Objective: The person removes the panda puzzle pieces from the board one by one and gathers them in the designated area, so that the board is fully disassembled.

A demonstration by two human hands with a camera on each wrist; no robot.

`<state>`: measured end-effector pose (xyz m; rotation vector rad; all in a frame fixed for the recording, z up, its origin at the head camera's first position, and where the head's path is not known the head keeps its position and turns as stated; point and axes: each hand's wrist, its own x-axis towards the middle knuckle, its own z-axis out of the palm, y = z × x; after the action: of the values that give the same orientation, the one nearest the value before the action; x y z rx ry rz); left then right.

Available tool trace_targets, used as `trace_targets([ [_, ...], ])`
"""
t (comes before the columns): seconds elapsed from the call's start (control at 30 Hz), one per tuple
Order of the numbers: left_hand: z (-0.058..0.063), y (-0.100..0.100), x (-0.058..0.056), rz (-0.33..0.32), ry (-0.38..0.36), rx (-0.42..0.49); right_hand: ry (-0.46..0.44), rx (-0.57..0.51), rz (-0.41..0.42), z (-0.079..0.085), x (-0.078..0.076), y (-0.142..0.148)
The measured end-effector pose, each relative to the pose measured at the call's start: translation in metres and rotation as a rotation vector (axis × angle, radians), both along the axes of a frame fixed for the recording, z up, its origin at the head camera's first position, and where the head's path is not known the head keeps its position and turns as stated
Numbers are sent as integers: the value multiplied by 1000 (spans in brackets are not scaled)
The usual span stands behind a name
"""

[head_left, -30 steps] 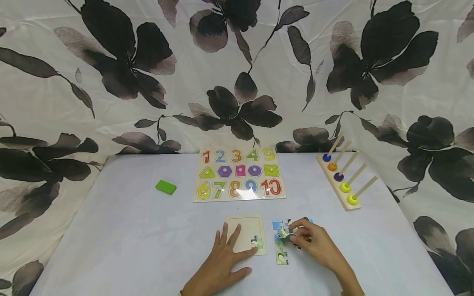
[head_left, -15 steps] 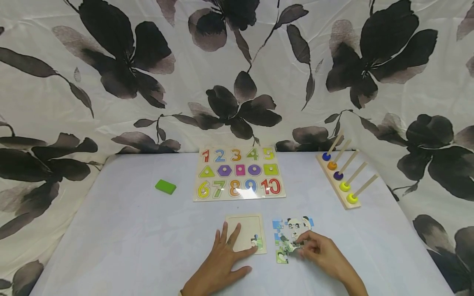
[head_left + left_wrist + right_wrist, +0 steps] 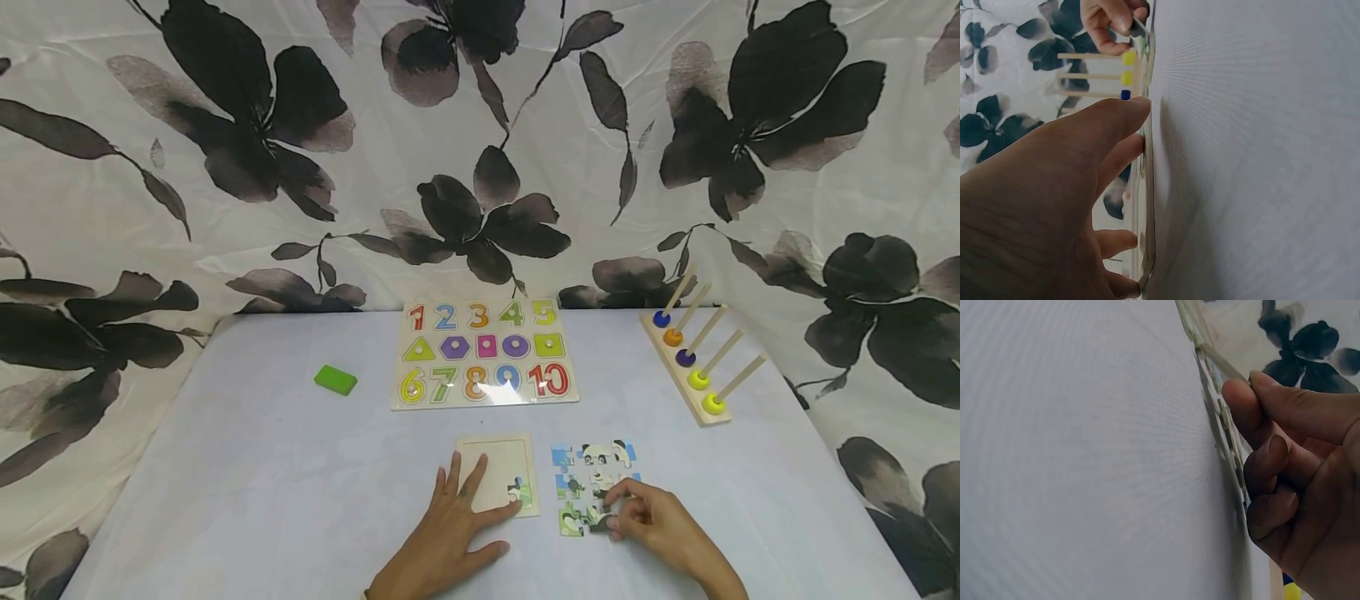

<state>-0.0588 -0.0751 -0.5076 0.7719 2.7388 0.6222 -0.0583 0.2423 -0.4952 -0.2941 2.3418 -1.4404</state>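
Observation:
My left hand (image 3: 450,533) lies spread on a shallow wooden puzzle tray (image 3: 480,454), thumb at its lower right corner. A puzzle piece with green and black print (image 3: 519,492) sits in that corner. To the right, my right hand (image 3: 656,521) pinches a puzzle piece (image 3: 1227,362) between thumb and forefinger, tilted up at one edge in the right wrist view. It is at the bottom row of a loosely laid panda puzzle (image 3: 597,455), beside the lower-left piece (image 3: 571,521). My right fingers partly hide the pieces at the lower right.
Behind the tray lies a number and shape board (image 3: 485,322). A green block (image 3: 336,379) is at the left. A wooden peg stand (image 3: 686,379) with coloured beads stands at the back right. Floral cloth (image 3: 487,225) hangs behind the white-covered table (image 3: 247,467).
My right hand has moved down and slightly right, bringing the pinched piece from over the panda's middle to the bottom row. The panda's face now shows. My left hand stays in place.

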Motion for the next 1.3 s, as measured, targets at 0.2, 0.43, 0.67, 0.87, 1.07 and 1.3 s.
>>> trace_targets([
  [0.2,0,0,0,4,-9,-1,13,-18,22,-3,1,2],
  [0.43,1,-1,1,8,-18,3,23,10,36,-5,1,2],
  [0.67,0,-1,1,1,-5,5,39,37,61,-4,0,1],
  [0.87,-1,-1,1,-6,8,14,35,56,65,-3,-1,0],
  [1.07,-1,-1,1,-2,6,18,42,94,64,-2,-1,0],
  [1.3,0,-1,1,8,-1,5,39,135,41,-1,0,-2],
])
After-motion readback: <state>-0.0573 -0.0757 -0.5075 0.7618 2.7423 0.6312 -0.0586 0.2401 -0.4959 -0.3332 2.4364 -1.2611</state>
